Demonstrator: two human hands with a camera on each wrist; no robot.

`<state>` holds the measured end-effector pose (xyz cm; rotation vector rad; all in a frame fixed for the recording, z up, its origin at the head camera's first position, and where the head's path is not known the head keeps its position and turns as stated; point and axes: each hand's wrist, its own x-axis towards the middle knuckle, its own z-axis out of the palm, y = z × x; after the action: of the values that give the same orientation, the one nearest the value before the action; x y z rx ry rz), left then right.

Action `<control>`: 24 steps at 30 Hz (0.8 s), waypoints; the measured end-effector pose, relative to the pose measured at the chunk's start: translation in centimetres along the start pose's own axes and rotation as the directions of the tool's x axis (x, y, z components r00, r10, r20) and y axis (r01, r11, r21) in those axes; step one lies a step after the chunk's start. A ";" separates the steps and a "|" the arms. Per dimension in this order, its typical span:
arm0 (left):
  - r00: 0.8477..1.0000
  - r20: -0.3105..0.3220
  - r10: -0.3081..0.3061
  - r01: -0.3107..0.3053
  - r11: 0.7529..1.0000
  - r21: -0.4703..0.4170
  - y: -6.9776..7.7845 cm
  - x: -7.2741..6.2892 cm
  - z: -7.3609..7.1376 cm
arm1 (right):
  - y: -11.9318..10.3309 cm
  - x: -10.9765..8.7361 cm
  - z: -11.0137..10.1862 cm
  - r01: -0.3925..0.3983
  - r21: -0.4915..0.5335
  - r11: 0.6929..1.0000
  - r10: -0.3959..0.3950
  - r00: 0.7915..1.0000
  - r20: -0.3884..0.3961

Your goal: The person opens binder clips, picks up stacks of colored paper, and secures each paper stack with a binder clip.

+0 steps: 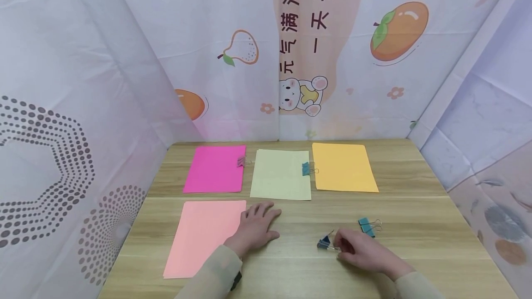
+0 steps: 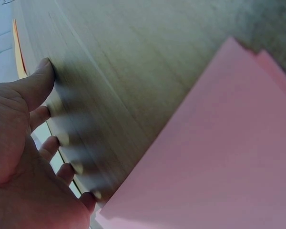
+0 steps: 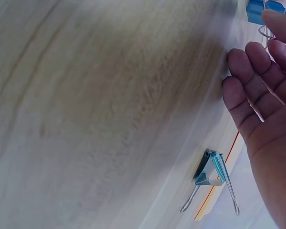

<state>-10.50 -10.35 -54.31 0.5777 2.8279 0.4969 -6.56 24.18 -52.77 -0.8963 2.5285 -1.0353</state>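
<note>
My right hand [image 1: 359, 248] pinches a wire handle of a dark blue binder clip [image 1: 324, 242], low over the table. In the right wrist view, thumb and forefinger meet at the wire of this blue clip [image 3: 257, 12]. A teal binder clip [image 1: 366, 227] stands just beyond the right hand, its two wire arms spread apart. My left hand [image 1: 256, 227] rests with spread fingertips on the table, by the right edge of a stack of light pink paper [image 1: 205, 234]. Nothing is between the left fingers.
Along the back lie stacks of magenta paper [image 1: 214, 170], pale green paper [image 1: 280, 174] and orange paper [image 1: 345, 167]. A pink clip [image 1: 240, 161] grips the magenta stack's right edge, and a teal clip [image 1: 305, 169] the green one's. Printed curtains [image 1: 232, 8] border the wooden table [image 1: 299, 271].
</note>
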 end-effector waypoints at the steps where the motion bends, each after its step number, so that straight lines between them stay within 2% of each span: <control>1: 1.000 0.003 -0.003 0.003 1.000 -0.001 0.0 0.0 0.0 | 0.0 0.0 0.0 -0.005 0.004 1.000 0.005 1.000 0.000; 7: 1.000 -0.005 -0.001 0.001 1.000 -0.005 -0.1 0.0 0.1 | 0.0 0.0 0.0 -0.056 0.026 0.998 0.056 0.998 0.006; 10: 1.000 -0.006 -0.001 0.001 1.000 -0.003 -0.1 0.0 0.1 | 0.0 -0.1 0.0 -0.056 0.024 0.998 0.056 0.998 -0.005; 16: 1.000 -0.011 0.000 0.000 1.000 0.015 -0.1 0.1 0.2 | 0.2 -0.5 0.0 -0.018 -0.036 0.999 0.015 0.997 -0.078; 24: 1.000 -0.011 0.004 -0.003 1.000 0.029 -0.1 0.1 0.1 | 0.2 -0.5 0.1 -0.071 -0.097 0.993 0.059 0.991 -0.120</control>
<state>-10.62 -10.33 -54.50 0.5872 2.8496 0.4619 -6.18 24.55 -52.98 -0.7941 2.7101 -0.9744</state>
